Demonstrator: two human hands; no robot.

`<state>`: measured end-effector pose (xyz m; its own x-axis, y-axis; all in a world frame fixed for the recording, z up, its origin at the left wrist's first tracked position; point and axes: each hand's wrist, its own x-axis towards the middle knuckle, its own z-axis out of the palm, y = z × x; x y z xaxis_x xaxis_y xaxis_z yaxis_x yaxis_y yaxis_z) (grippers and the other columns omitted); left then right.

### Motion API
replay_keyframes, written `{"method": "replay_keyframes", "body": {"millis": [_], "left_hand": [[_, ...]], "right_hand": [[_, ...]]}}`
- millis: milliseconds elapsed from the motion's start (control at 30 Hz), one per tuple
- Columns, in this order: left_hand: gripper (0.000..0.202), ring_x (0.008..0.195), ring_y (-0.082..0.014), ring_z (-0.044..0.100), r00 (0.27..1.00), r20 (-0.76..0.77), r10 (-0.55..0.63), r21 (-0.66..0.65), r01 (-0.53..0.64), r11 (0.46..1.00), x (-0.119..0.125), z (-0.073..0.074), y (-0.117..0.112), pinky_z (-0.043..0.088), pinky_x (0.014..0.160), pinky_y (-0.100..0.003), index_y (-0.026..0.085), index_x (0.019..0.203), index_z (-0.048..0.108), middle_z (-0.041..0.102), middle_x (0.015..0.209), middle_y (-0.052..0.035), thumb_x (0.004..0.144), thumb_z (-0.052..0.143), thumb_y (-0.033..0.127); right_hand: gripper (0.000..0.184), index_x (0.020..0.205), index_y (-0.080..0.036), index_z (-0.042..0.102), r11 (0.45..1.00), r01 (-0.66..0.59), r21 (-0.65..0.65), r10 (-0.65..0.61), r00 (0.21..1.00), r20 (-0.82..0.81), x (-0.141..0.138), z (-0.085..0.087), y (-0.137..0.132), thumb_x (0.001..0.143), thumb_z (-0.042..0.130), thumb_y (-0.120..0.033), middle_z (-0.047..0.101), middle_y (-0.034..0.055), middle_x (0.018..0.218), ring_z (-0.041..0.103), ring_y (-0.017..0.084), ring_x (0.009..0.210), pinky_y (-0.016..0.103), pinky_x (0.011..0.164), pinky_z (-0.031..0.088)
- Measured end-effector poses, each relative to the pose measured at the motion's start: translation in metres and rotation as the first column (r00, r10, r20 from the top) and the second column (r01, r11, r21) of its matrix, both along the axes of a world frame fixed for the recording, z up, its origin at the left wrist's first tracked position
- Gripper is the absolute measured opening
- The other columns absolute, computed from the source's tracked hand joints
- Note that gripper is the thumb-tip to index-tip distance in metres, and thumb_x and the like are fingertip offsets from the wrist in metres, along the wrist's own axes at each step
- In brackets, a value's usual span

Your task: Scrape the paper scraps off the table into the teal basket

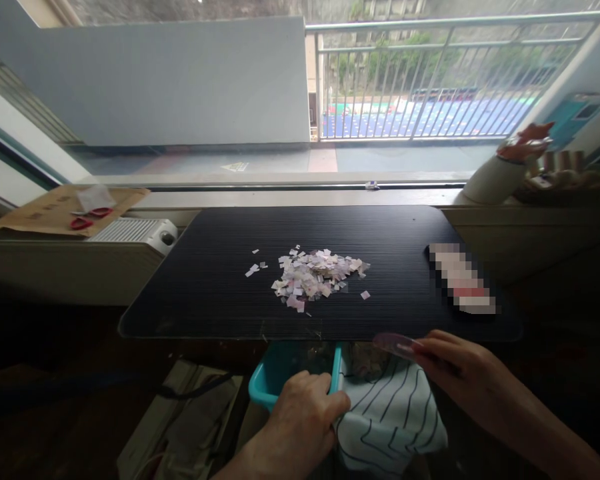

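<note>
My left hand [305, 413] is closed over the rim of a teal plastic bin [261, 395] just below the table's near edge. Beside it on the right hangs a pale cloth bag with dark wavy stripes [395, 410], its mouth partly showing small scraps inside. My right hand [453, 360] pinches a translucent purplish flat piece with a rounded end [395, 345], held above the bag; its exact kind is unclear. On the black table [205, 280] lies a loose heap of small cut paper scraps [313, 277], a few strewn to either side.
A pixelated, phone-shaped object [463, 280] lies at the table's right. Red-handled scissors [87, 219] rest on a brown paper bag [35, 210] at left, near a white radiator [135, 233]. A white vase [495, 177] stands right, by the window. Boxes [195, 420] sit below left.
</note>
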<state>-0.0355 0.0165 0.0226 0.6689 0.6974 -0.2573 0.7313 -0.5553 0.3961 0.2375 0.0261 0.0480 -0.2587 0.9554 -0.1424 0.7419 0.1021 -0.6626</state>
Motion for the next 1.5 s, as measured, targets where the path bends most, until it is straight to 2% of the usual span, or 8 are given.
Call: {"method": "replay_keyframes", "body": {"millis": [133,300,567,733,933,1067,1233,1500], "left_hand": [[0.010,0.076,-0.0204,0.055,1.000,0.012,0.001,0.019,-0.001,1.000,-0.002,-0.003,-0.002,0.040,0.071,-0.032,0.023,0.087,0.064,0.058,0.082,-0.0017,0.080,0.063,0.015],[0.014,0.077,-0.0202,0.054,1.000,-0.013,0.022,0.010,-0.022,1.000,-0.002,0.000,-0.005,0.040,0.072,-0.031,0.022,0.086,0.063,0.058,0.083,-0.0022,0.077,0.061,0.012],[0.018,0.077,-0.0205,0.054,1.000,-0.004,0.019,-0.025,-0.020,1.000,0.000,0.001,-0.001,0.040,0.072,-0.031,0.023,0.089,0.064,0.059,0.084,-0.0025,0.077,0.061,0.010],[0.016,0.076,-0.0199,0.053,0.999,0.033,-0.014,-0.008,0.015,1.000,0.000,-0.003,0.002,0.039,0.071,-0.031,0.024,0.088,0.063,0.058,0.084,-0.0019,0.077,0.060,0.012],[0.014,0.073,-0.0197,0.054,1.000,0.012,-0.010,0.011,0.010,1.000,-0.002,-0.010,0.001,0.037,0.066,-0.030,0.023,0.087,0.063,0.058,0.080,-0.0025,0.075,0.063,0.015],[0.011,0.071,-0.0194,0.054,1.000,0.021,0.007,0.050,-0.008,0.999,-0.007,-0.015,-0.001,0.036,0.064,-0.029,0.022,0.083,0.064,0.058,0.078,-0.0022,0.072,0.067,0.020],[0.011,0.062,-0.0175,0.051,1.000,0.000,-0.004,0.091,0.004,0.996,-0.012,-0.021,-0.002,0.034,0.058,-0.028,0.022,0.080,0.065,0.056,0.072,-0.0018,0.070,0.068,0.022],[0.013,0.060,-0.0162,0.047,1.000,0.029,0.008,0.117,-0.012,0.993,-0.019,-0.033,-0.001,0.037,0.059,-0.027,0.022,0.084,0.067,0.048,0.068,-0.0006,0.077,0.066,0.033]], "right_hand": [[0.023,0.089,-0.022,0.066,0.976,0.068,0.205,-0.074,0.997,0.022,-0.013,-0.001,0.040,0.095,0.046,-0.034,0.058,0.0008,0.082,0.057,0.013,0.069,0.026,0.064,0.041],[0.022,0.089,-0.020,0.067,0.960,0.071,0.271,-0.096,0.992,0.081,-0.016,-0.007,0.065,0.093,0.049,-0.031,0.058,0.0014,0.080,0.056,0.014,0.068,0.027,0.064,0.040],[0.034,0.076,-0.022,0.063,1.000,-0.021,-0.017,0.021,0.999,0.036,-0.002,-0.007,0.001,0.095,0.042,-0.041,0.059,0.0017,0.074,0.058,0.013,0.063,0.024,0.056,0.043],[0.028,0.086,-0.024,0.067,0.999,0.043,-0.015,-0.043,0.999,0.032,0.000,-0.005,-0.016,0.094,0.045,-0.040,0.062,0.0020,0.079,0.060,0.014,0.066,0.024,0.058,0.045],[0.030,0.086,-0.022,0.065,0.982,0.146,0.115,-0.146,0.989,-0.008,-0.007,-0.001,0.023,0.094,0.044,-0.042,0.060,0.0011,0.075,0.056,0.013,0.062,0.025,0.056,0.042],[0.030,0.098,-0.020,0.067,0.939,0.244,0.241,-0.237,0.970,-0.057,-0.014,-0.014,0.068,0.092,0.047,-0.041,0.064,0.0033,0.082,0.059,0.015,0.067,0.026,0.061,0.043],[0.032,0.101,-0.018,0.070,0.918,0.236,0.317,-0.235,0.971,-0.043,-0.029,-0.030,0.111,0.091,0.047,-0.039,0.068,0.0064,0.089,0.064,0.019,0.077,0.028,0.069,0.045],[0.032,0.092,-0.022,0.072,0.961,0.077,0.267,-0.094,0.994,0.050,-0.050,-0.019,0.100,0.092,0.044,-0.037,0.066,0.0029,0.083,0.062,0.016,0.069,0.026,0.063,0.044]]}}
